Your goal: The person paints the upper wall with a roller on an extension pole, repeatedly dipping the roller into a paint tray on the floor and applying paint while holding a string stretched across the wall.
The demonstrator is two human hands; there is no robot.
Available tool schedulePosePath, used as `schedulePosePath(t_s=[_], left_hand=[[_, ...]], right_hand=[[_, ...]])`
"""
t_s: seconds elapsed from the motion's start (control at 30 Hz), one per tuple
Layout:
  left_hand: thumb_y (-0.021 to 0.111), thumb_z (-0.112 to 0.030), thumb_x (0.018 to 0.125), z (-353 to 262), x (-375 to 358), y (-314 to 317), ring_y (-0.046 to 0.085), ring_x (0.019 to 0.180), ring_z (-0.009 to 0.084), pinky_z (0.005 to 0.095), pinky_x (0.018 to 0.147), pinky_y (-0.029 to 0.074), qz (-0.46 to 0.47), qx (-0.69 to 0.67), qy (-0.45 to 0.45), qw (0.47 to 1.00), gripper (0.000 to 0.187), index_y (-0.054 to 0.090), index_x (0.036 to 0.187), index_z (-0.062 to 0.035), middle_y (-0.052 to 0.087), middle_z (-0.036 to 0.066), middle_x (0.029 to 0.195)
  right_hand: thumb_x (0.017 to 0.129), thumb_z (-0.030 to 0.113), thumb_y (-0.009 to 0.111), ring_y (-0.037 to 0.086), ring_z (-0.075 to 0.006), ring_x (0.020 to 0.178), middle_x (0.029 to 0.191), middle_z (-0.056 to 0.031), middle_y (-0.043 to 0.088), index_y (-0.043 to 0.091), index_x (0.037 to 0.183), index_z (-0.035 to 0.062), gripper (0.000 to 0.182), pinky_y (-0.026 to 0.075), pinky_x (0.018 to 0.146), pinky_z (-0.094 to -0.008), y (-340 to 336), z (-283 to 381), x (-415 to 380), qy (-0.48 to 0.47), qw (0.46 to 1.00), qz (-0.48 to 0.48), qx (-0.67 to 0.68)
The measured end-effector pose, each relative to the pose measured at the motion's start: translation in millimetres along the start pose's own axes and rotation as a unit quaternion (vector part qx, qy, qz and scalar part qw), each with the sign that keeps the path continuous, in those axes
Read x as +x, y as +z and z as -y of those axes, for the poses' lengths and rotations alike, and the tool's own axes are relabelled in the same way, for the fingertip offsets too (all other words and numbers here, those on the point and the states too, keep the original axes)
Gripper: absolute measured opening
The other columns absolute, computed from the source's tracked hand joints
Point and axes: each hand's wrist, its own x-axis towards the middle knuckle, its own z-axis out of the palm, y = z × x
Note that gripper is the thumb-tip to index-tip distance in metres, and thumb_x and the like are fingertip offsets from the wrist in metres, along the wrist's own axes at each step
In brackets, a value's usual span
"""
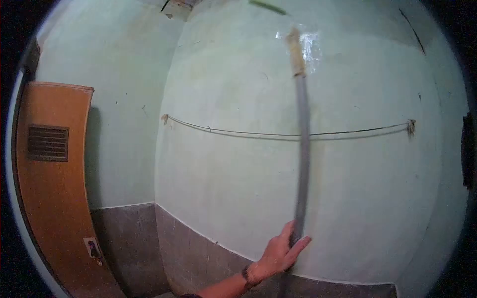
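Note:
My left hand (pixel 278 254), with a dark band at the wrist, reaches in from the bottom of the view. Its fingers are wrapped round the lower part of a long grey pole (pixel 302 149), the thumb lying across the near side. The pole stands almost upright, slightly blurred, and has a tan, rough-looking upper end (pixel 296 53). That end overlaps a shiny patch (pixel 312 49) on the pale green wall (pixel 233 169). Above it, near the top edge, is a blurred green strip (pixel 268 6). My right hand is out of view.
A thin cord (pixel 238 132) sags across the wall between two tied ends, behind the pole. At the left is an orange-brown door (pixel 54 198) with a dark vent (pixel 47 143) and a latch (pixel 92 248). A dark object (pixel 467 151) sits at the right edge.

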Motion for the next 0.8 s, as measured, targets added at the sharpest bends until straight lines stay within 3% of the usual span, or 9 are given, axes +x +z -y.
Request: schedulePosePath(t_s=[0.07,0.13,0.27,0.4,0.53,0.63,0.77,0.8], left_hand=[[0.056,-0.030,0.086,-4,25,7,0.056,0.059,0.0225,0.0334,0.058,0.045,0.074,-0.033,0.027,0.996,0.040,0.048,0.114,-0.0015,0.054,0.012,0.065],[0.055,-0.029,0.087,-11,52,20,0.056,0.059,0.0240,0.0359,0.056,0.044,0.074,-0.001,0.014,0.997,0.034,0.052,0.109,-0.0039,0.055,0.014,0.067],[0.061,-0.027,0.081,16,123,49,0.056,0.063,0.0268,0.0380,0.055,0.044,-0.111,0.134,0.208,0.963,0.025,0.056,0.096,-0.0071,0.057,0.011,0.072],[0.065,-0.023,0.074,11,205,65,0.052,0.087,0.0307,0.0416,0.073,0.042,-0.177,0.247,0.322,0.896,0.027,0.056,0.093,-0.0065,0.053,0.015,0.089],[0.066,-0.023,0.073,-18,260,89,0.047,0.095,0.0284,0.0399,0.078,0.038,-0.147,0.358,0.333,0.860,0.033,0.057,0.101,-0.0075,0.049,0.012,0.098],[0.066,-0.025,0.074,-29,291,114,0.044,0.099,0.0271,0.0400,0.081,0.036,-0.171,0.364,0.383,0.832,0.034,0.058,0.104,-0.0109,0.048,0.012,0.102],[0.065,-0.027,0.075,-36,314,146,0.044,0.100,0.0265,0.0393,0.082,0.036,-0.159,0.371,0.377,0.834,0.030,0.060,0.102,-0.0130,0.048,0.012,0.103],[0.065,-0.024,0.075,-23,312,120,0.043,0.100,0.0262,0.0389,0.082,0.035,-0.159,0.385,0.358,0.836,0.027,0.061,0.098,-0.0128,0.048,0.012,0.103]], right_hand=[[0.086,0.028,0.055,0.055,-0.0222,0.069,0.078,-0.0080,0.057,0.056,0.095,0.0040,0.026,0.045,0.063,-0.0360,-12,1,-7,0.006,0.999,-0.045,0.019],[0.086,0.028,0.055,0.054,-0.0220,0.068,0.076,-0.0077,0.056,0.056,0.094,0.0039,0.025,0.044,0.062,-0.0358,-25,-5,-12,0.010,0.996,-0.085,0.036],[0.087,0.028,0.054,0.053,-0.0216,0.065,0.074,-0.0071,0.055,0.056,0.093,0.0038,0.025,0.043,0.060,-0.0355,-48,-16,-32,0.010,0.986,-0.154,0.060],[0.088,0.028,0.052,0.051,-0.0211,0.063,0.072,-0.0065,0.054,0.055,0.091,0.0037,0.025,0.042,0.058,-0.0352,-77,-33,-62,0.014,0.969,-0.236,0.074],[0.088,0.028,0.051,0.050,-0.0207,0.061,0.070,-0.0060,0.052,0.055,0.090,0.0036,0.025,0.041,0.056,-0.0349,-110,-39,-87,0.027,0.946,-0.312,0.081],[0.089,0.028,0.051,0.049,-0.0204,0.059,0.068,-0.0055,0.051,0.055,0.089,0.0035,0.025,0.040,0.054,-0.0346,-129,-39,-98,0.030,0.931,-0.354,0.079],[0.089,0.028,0.049,0.048,-0.0200,0.056,0.066,-0.0050,0.050,0.054,0.088,0.0034,0.025,0.039,0.052,-0.0343,-147,-29,-102,0.021,0.916,-0.394,0.068],[0.089,0.028,0.049,0.047,-0.0199,0.056,0.066,-0.0048,0.050,0.054,0.087,0.0034,0.025,0.039,0.052,-0.0343,-136,-21,-103,0.014,0.913,-0.402,0.064]])
